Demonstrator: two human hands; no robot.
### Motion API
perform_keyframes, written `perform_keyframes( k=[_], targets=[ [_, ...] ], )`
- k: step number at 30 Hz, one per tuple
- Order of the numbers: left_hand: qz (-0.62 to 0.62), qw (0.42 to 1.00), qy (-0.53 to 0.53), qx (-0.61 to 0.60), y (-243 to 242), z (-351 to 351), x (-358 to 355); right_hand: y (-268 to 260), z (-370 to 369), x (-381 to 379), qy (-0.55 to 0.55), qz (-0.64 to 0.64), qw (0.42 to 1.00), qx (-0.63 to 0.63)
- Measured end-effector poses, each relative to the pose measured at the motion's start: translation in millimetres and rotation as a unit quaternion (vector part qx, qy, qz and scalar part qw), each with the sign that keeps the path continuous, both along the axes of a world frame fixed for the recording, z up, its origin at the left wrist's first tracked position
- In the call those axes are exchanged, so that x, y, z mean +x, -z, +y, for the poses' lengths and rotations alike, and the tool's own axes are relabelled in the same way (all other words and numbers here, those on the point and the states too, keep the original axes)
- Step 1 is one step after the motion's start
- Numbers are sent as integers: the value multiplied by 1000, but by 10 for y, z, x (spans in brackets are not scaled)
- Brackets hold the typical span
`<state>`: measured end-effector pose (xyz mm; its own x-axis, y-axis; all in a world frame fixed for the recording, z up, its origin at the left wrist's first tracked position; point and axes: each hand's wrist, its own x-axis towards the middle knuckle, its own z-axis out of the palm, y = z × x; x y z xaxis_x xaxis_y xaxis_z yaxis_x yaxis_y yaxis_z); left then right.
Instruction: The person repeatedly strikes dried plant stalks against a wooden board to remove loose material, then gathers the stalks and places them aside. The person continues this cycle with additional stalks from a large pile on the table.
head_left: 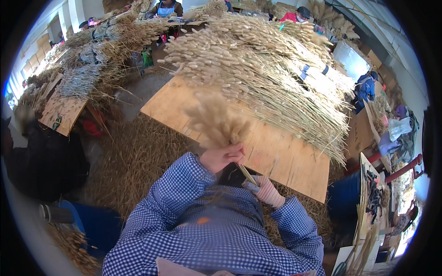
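A small bunch of dried bunny-tail grass (219,119) stands fluffy heads up in front of my chest, its heads blurred. Just under the heads, my bare left hand (224,157) is closed around the stems. My right hand (266,191), in a striped glove with the fingertips uncovered, grips the lower ends of the same stems. Beyond my hands, a big heap of dried bunny-tail grass (221,65) lies across a plywood table (276,151), heads to the left and stems to the right.
Loose straw (138,155) covers the floor. At left are a dark-clothed person (45,158), a blue barrel (100,224) and a board piled with dried bundles (83,76). To the right stand another blue barrel (343,193) and a side table (366,200) with dark items. Several people work farther off.
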<state>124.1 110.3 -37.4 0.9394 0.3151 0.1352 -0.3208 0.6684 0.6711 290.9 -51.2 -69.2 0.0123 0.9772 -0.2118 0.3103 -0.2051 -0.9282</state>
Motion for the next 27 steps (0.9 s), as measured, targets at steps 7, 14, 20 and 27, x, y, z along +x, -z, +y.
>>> perform_keyframes(
  k=[7, 14, 20, 27],
  targets=[
    [94, 994, -64, 5, -60, -137, 55, 248, -11, -29, 41, -243, 967, 64],
    [88, 989, -98, 61, -13, -134, 108, 427, -12, -111, 85, -251, 962, 70],
    [181, 896, -291, 283, 143, -265, 128, 473, 10, -170, 61, -139, 985, 77],
    [192, 957, -174, 127, 112, -220, 155, 536, 83, -281, 70, -86, 988, 108]
  ],
)
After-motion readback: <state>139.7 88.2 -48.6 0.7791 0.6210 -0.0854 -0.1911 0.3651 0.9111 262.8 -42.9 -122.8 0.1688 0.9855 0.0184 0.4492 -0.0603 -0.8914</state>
